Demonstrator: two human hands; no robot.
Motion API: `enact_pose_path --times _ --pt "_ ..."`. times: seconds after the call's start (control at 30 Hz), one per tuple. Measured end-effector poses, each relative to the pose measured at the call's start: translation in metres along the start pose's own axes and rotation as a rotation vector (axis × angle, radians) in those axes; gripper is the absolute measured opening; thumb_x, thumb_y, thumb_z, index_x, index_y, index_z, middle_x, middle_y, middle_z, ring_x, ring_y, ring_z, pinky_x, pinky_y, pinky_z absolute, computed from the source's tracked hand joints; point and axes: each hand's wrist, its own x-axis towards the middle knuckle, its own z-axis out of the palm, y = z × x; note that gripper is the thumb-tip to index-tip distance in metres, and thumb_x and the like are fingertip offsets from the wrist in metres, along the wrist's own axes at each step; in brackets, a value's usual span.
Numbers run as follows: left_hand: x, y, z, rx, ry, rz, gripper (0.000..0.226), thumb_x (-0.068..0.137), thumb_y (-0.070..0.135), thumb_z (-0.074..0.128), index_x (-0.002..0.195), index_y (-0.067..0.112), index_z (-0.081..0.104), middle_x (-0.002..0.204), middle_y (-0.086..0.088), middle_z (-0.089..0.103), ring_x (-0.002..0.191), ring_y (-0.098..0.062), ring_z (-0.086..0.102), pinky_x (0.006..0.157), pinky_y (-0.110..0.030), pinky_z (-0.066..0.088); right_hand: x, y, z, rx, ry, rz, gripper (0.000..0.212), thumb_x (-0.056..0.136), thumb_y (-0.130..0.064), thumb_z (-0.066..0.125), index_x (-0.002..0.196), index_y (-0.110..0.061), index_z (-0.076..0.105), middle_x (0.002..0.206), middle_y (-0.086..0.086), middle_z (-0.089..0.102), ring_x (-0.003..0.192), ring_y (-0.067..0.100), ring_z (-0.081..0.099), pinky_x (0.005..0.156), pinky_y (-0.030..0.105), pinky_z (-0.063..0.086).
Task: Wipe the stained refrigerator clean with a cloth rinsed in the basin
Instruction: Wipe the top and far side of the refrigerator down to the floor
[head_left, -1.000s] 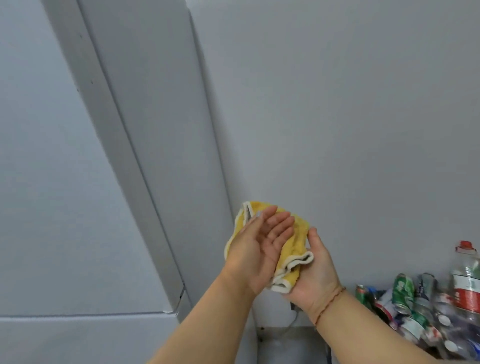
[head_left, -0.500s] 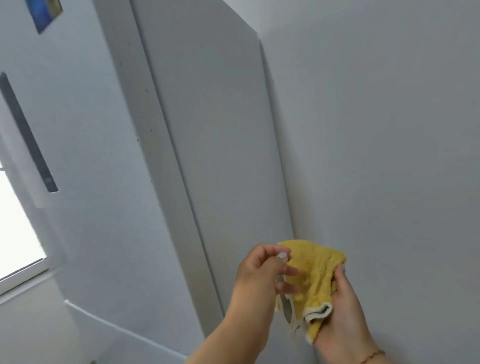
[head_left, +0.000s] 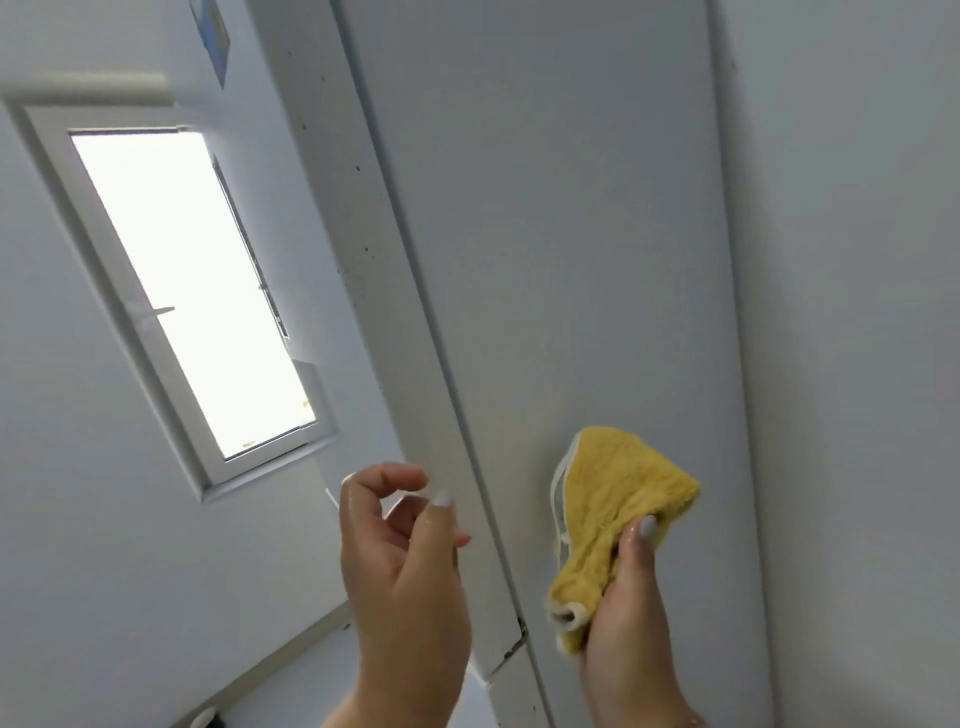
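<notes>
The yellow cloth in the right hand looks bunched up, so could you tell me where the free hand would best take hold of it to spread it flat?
Probably the white-trimmed edge of the yellow cloth, coming from the left. That hem runs loose down the cloth's left side, clear of the right hand, which pinches the lower right part. The left hand holds nothing and is already on that side.

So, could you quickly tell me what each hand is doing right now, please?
Left hand: loosely curled, holding nothing.
Right hand: gripping the yellow cloth.
</notes>
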Motion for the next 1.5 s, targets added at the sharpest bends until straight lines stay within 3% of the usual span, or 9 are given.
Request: enact_pose_path --times 0.03,0.07,0.1,0.17,0.3,0.67,0.9,1.1,1.5 --pt "0.006 0.004 -0.005 0.009 0.024 0.007 0.016 0.073 0.012 0.053 0.088 0.015 0.052 0.054 -0.007 0.048 0.047 -0.010 0.046 0.043 -0.018 0.038 -0.001 0.001 0.010 -0.067 -0.020 -0.107 0.102 0.041 -0.102 0.035 0.124 -0.045 0.049 0.112 -0.015 0.061 0.063 0.001 0.055 0.069 0.017 0.025" --pt "0.011 0.006 -0.007 0.020 0.042 0.006 0.012 0.079 0.009 0.055 0.088 0.016 0.052 0.052 -0.004 0.049 0.047 -0.010 0.046 0.043 -0.020 0.037 -0.003 0.002 0.018 -0.156 -0.026 -0.256 0.098 0.046 -0.101 0.034 0.128 -0.050 0.044 0.119 -0.017 0.056 0.083 -0.001 0.058 0.063 0.015 0.041" --pt "0.017 0.009 -0.012 0.033 0.068 0.010 0.013 0.085 0.005 0.054 0.089 0.016 0.052 0.050 -0.002 0.049 0.048 -0.011 0.046 0.043 -0.022 0.036 -0.005 0.007 0.028 -0.278 -0.028 -0.427 0.085 0.059 -0.096 0.031 0.133 -0.054 0.037 0.131 -0.019 0.050 0.106 -0.003 0.054 0.088 0.030 0.052" --pt "0.029 0.014 -0.023 0.058 0.110 0.014 0.019 0.091 0.000 0.047 0.088 0.018 0.051 0.048 0.005 0.049 0.050 -0.013 0.046 0.046 -0.025 0.035 -0.002 0.021 0.041 -0.546 -0.062 -0.763 0.061 0.087 -0.073 0.028 0.143 -0.052 0.021 0.152 -0.013 0.027 0.138 0.008 0.031 0.111 0.029 0.028" --pt "0.046 0.020 -0.038 0.072 0.168 -0.012 0.020 0.093 0.001 0.043 0.086 0.018 0.049 0.044 0.013 0.051 0.054 -0.016 0.046 0.050 -0.029 0.035 0.017 0.062 0.047 -1.085 -0.152 -1.059 0.060 0.098 -0.054 0.026 0.152 -0.035 0.010 0.158 0.002 0.007 0.144 0.029 0.014 0.107 0.055 0.023" --pt "0.080 0.021 -0.055 0.034 0.201 -0.002 0.017 0.094 0.003 0.044 0.086 0.017 0.051 0.045 0.003 0.049 0.052 -0.019 0.043 0.050 -0.030 0.033 0.056 -0.003 0.120 -1.334 -0.137 -1.165 0.061 0.095 -0.054 0.035 0.150 -0.041 0.011 0.158 0.010 0.007 0.146 0.031 0.012 0.113 0.057 0.010" --pt "0.115 0.060 -0.040 0.005 0.139 0.128 0.016 0.095 0.004 0.043 0.086 0.014 0.050 0.056 -0.012 0.044 0.050 -0.019 0.042 0.050 -0.030 0.033 0.075 -0.099 0.196 -1.267 -0.306 -1.159 0.068 0.081 -0.075 -0.007 0.145 -0.053 -0.001 0.157 -0.008 -0.020 0.145 0.013 -0.019 0.116 0.044 -0.017" --pt "0.141 0.084 -0.016 0.048 0.058 0.213 0.012 0.093 0.009 0.045 0.088 0.016 0.053 0.065 -0.007 0.051 0.054 -0.020 0.049 0.057 -0.035 0.038 0.096 -0.177 0.259 -1.244 -0.301 -1.205 0.050 0.098 -0.053 0.027 0.146 -0.051 0.013 0.159 -0.004 -0.008 0.147 0.018 -0.004 0.118 0.047 -0.007" --pt "0.167 0.114 0.007 0.059 -0.062 0.279 0.013 0.090 0.004 0.044 0.086 0.013 0.053 0.072 -0.006 0.052 0.051 -0.015 0.046 0.046 -0.023 0.038 0.105 -0.303 0.345 -1.379 -0.386 -1.145 0.059 0.099 -0.044 0.038 0.150 -0.042 0.009 0.160 0.005 -0.006 0.148 0.025 -0.003 0.120 0.043 0.001"
